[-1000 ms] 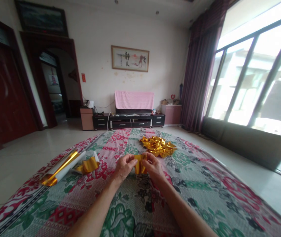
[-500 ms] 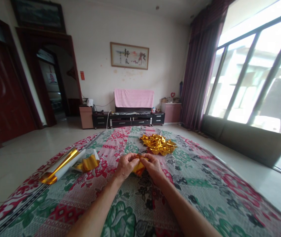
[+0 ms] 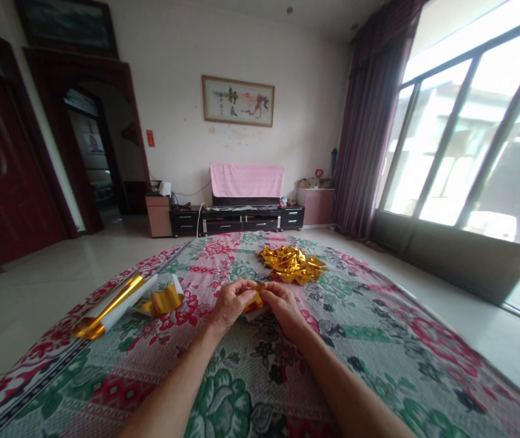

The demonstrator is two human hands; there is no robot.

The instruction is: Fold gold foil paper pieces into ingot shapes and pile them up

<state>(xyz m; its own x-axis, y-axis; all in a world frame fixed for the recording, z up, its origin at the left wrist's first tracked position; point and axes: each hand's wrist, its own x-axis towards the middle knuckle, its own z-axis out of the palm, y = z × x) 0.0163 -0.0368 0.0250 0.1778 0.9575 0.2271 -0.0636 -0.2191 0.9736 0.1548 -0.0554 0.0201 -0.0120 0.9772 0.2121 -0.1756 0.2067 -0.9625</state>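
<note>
Between my two hands is a small sheet of gold foil paper (image 3: 255, 302), its pale underside showing along the lower edge. My left hand (image 3: 231, 304) pinches its left side between thumb and fingers. On the other side my right hand (image 3: 284, 307) grips it the same way, the thumbs close together. Fingers cover the upper part of the sheet. Just beyond my hands lies a pile of folded gold foil pieces (image 3: 294, 264). To the left, a curled stack of gold foil sheets (image 3: 165, 301) rests beside a roll of gold foil paper (image 3: 116, 304).
A flowered cloth (image 3: 223, 401) covers the round surface under my hands. Across the floor stands a low black TV cabinet (image 3: 223, 227), with a pink towel (image 3: 247, 180) draped over the screen. Glass windows (image 3: 452, 140) and a purple curtain (image 3: 358, 134) are on the right.
The foil paper between my hands has tilted or folded, so its pale underside now shows at the bottom. My hands stay nearly in place. The view has shifted slightly.
</note>
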